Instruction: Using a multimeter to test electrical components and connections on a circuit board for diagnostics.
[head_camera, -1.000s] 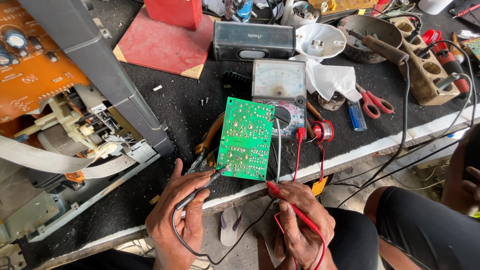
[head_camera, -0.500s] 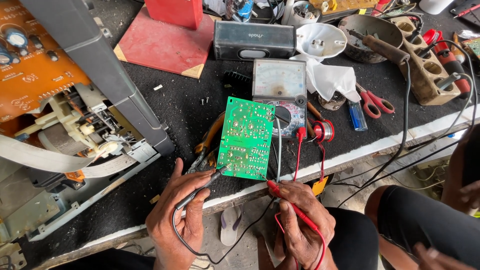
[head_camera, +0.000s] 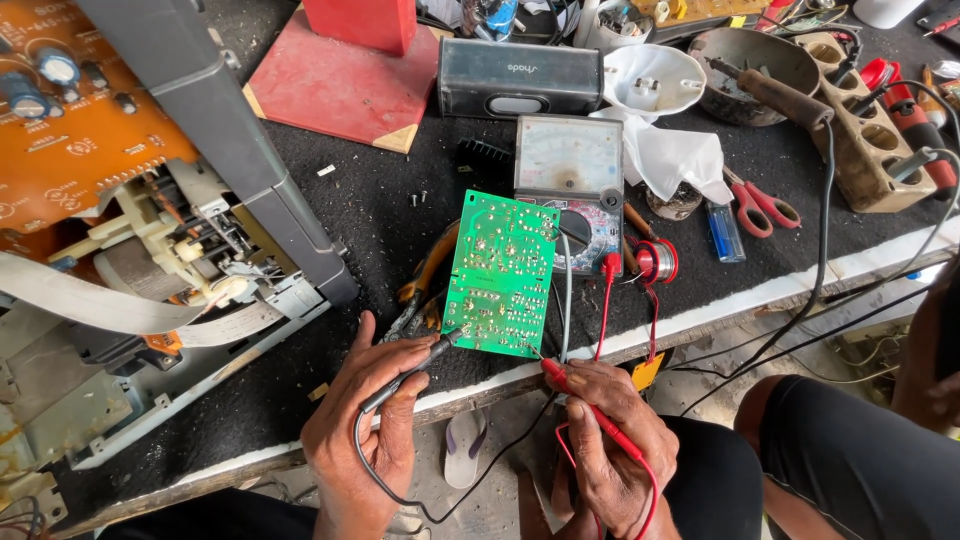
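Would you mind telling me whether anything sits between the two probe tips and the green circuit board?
Nothing visible does. The black probe in the left hand and the red probe in the right hand both reach the lower edge of the green circuit board unobstructed.

You are finding open black desk (head_camera: 380, 215) left of the green circuit board (head_camera: 502, 272); the analog multimeter (head_camera: 570, 185), solder spool (head_camera: 657, 260) and opened chassis (head_camera: 170, 260) are crowding the other sides.

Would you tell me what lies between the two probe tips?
In the head view, the green circuit board's lower edge spans between the black probe and red probe.
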